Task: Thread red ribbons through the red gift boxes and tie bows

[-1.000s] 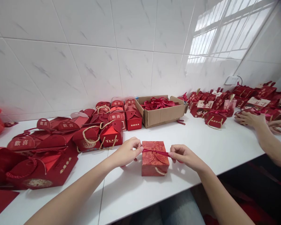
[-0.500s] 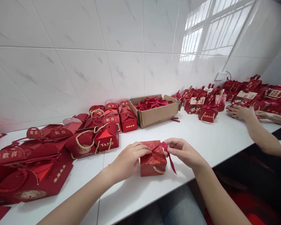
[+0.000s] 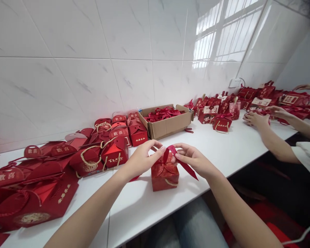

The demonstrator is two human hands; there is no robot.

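Observation:
A small red gift box [image 3: 163, 181] with a gold rope handle stands upright on the white table in front of me. Above its lid a dark red ribbon [image 3: 188, 167] is raised in a loop. My right hand [image 3: 193, 159] pinches the ribbon on the right, with one tail hanging past its fingers. On the left, my left hand [image 3: 144, 155] has thumb and fingertips closed on the ribbon above the box. A ribbon end shows below the left wrist, by the table top. The knot area is partly hidden by my fingers.
Beyond the gift box stands a cardboard box [image 3: 167, 126] of red ribbons. Red gift boxes [image 3: 116, 151] crowd the left side. More boxes [image 3: 222, 123] line the right, where another person's hands [image 3: 258, 119] work. The table's front edge [image 3: 196, 193] runs close to me.
Both hands have risen from the lid, lifting the ribbon into a loop. My left hand has left the box's top. Another person's hands have shifted at the right.

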